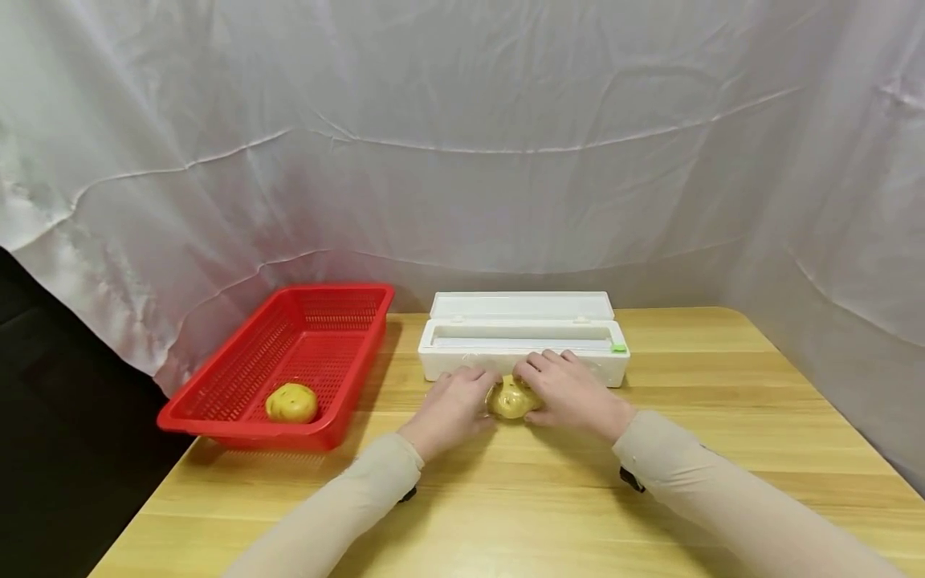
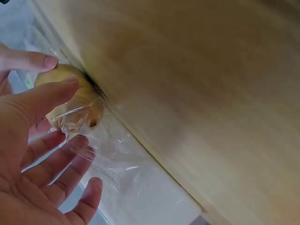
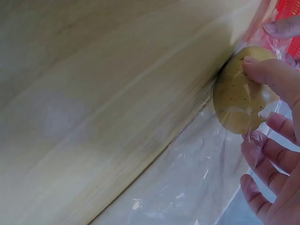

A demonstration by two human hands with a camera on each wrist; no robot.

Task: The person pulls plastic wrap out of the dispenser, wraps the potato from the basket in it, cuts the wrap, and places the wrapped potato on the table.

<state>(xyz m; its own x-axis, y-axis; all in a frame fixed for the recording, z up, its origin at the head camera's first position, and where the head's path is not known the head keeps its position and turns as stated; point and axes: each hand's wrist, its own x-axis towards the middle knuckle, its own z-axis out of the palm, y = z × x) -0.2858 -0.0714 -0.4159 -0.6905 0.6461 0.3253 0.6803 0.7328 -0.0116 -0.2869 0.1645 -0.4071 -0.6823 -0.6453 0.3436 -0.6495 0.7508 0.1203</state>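
The potato (image 1: 511, 399) lies between my two hands, just in front of the white box; whether it rests fully on the table cannot be told. It is yellow-skinned, rounded and dotted with small dark eyes. I judge it firm and moderately heavy for its size, unlikely to bruise under ordinary finger pressure, but apt to roll on its curved underside. Clear film (image 2: 124, 164) covers at least part of it, gathering in creases at my fingertips and spreading over the box's front. The film should be light, limp and clinging, slick over the skin and easily torn; I would pinch its loose folds lightly and steady the potato by its two ends.

My left hand (image 1: 457, 404) clasps one end, thumb on the near face, fingers bent around the far side into the film. My right hand (image 1: 574, 393) clasps the other end likewise, its thumb laid on the skin side. The hands are near each other, with the potato between.

Beyond stands the white box (image 1: 438, 365), its lid (image 1: 520, 305) raised, a green piece (image 1: 618, 348) at its right end. To my left, a red basket (image 1: 328, 437) holds a second potato (image 1: 292, 403). All stand on the wooden table (image 1: 506, 506).
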